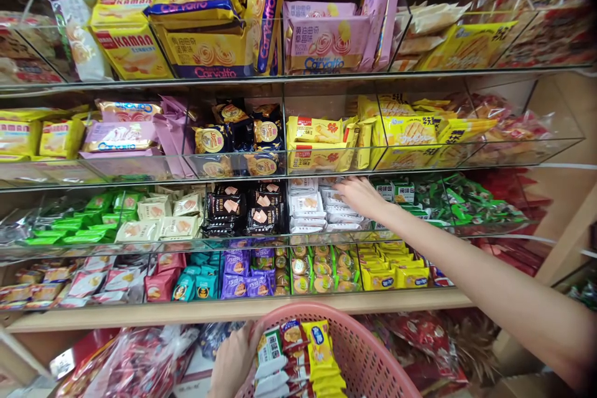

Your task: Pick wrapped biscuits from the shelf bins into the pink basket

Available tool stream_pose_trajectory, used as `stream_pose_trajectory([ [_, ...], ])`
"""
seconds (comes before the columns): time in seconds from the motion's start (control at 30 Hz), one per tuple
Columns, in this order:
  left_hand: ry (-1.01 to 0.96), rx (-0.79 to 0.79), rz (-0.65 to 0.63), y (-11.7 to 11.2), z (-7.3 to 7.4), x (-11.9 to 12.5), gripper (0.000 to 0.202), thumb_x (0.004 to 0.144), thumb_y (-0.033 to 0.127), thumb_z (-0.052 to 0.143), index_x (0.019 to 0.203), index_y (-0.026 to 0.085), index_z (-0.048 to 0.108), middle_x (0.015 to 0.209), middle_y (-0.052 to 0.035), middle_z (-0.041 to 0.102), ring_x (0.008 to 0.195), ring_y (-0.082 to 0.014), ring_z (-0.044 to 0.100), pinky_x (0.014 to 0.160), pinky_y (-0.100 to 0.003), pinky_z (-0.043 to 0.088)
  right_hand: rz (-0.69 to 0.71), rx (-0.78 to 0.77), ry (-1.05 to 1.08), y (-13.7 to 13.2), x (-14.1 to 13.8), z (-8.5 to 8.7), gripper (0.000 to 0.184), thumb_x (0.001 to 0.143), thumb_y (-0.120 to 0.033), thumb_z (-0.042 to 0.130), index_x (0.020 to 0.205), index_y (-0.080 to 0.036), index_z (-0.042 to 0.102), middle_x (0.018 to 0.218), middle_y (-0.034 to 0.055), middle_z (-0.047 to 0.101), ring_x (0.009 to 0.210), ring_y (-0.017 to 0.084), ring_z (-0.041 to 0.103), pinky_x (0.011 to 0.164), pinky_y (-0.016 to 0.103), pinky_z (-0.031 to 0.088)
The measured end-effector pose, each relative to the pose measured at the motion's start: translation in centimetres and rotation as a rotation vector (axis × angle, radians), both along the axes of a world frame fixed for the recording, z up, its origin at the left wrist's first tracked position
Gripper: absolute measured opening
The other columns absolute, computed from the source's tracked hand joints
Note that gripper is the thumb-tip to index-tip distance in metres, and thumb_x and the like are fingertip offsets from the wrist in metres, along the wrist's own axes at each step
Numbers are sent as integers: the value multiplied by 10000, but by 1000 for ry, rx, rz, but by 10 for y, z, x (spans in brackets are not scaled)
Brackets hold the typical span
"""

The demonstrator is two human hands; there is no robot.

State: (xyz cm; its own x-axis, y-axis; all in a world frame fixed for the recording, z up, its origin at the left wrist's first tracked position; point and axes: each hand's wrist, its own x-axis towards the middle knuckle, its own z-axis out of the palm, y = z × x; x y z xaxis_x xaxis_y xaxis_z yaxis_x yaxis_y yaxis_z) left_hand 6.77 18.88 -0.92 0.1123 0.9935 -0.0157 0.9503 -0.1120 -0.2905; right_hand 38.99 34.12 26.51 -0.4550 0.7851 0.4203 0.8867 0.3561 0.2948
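Pink plastic basket (354, 339) nearest the camera, low in frame, slotted wall, cut off by the bottom edge. Snack packets piled inside it: a yellow packet (321, 354) upright beside white-and-green packets (270, 364), red-and-white ones between them. Left hand (233, 364) at the basket's left rim, fingers curled over it in a grip; thumb can't be made out. Right arm (448, 249) bare, stretched in from the lower right to the second tier up from the shelf board. Right hand (359, 196) open, fingers loosely spread and pointing left, lying over the top of white packets (305, 205) in a clear acrylic bin (308, 239); no pinch visible, can't tell if a packet is actually held. Black packets (261, 211) just left of the white ones, green-and-white boxes (394, 193) just right of the hand. Bottom bin tier has purple packets (240, 280), teal packets (193, 283) and round-labelled biscuit packs (321, 267). Tier above the hand: yellow biscuit packs (314, 140) and dark packets with round labels (237, 134). Top tier: yellow Carvatto packs (205, 53) and pink Carvatto packs (324, 37). Wooden shelf board (233, 314) under the bins. Red bagged goods (135, 364) below it, left of the basket.
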Motion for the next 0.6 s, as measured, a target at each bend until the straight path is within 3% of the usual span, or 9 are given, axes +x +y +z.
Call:
stream_pose_trajectory([
  [0.37,13,13,-18,-1,1,0,727,800,-41,255,1391,365,377,1163,-105,649,864,-246,688,651,-345,570,-18,-41,64,6,3,2,248,886,-209,466,1048,-149,644,1066,150,658,1019,314,582,814,403,382],
  [0.5,44,24,-34,0,-4,-3,735,795,-42,277,1394,373,366,1195,-113,639,882,-249,686,661,-338,568,-13,-9,98,-2,5,0,303,905,-214,436,1166,-161,583,1104,139,631,1010,291,577,804,368,379],
  [0.6,34,24,-35,0,-5,-4,746,786,-49,284,1392,379,368,1204,-116,636,896,-259,683,671,-344,566,37,62,106,-8,9,-8,275,912,-200,423,1121,-158,596,1069,125,612,915,250,588,759,334,386],
])
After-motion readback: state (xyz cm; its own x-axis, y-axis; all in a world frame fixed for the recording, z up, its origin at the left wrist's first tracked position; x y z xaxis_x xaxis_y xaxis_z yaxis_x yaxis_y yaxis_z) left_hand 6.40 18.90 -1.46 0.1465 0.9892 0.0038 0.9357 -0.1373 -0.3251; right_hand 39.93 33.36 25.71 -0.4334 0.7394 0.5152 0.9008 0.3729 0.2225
